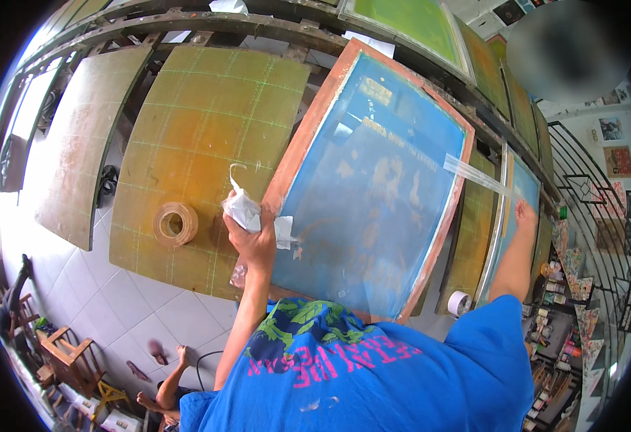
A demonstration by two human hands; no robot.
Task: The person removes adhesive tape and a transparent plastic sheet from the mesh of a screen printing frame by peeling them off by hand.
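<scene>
A blue-mesh silkscreen [373, 165] in a reddish wooden frame lies tilted in front of me. A strip of clear tape [481, 177] runs from the frame's right edge toward my right hand [524, 217], whose fingers are closed on its far end. Its other end lies over the mesh by the frame. At the frame's left side my left hand [255, 241] is closed around a crumpled white wad [243, 211], with a thin curled tail sticking up. I cannot make out whether the wad is tape or paper.
A brown tape roll [176, 224] rests on the greenish-brown printing board [207, 129] to the left. A white-rimmed roll [459, 303] sits by the right-hand boards. Another screen [520, 183] lies under my right arm. Behind, a metal rail [258, 25] crosses; a person's legs [171, 381] show lower left.
</scene>
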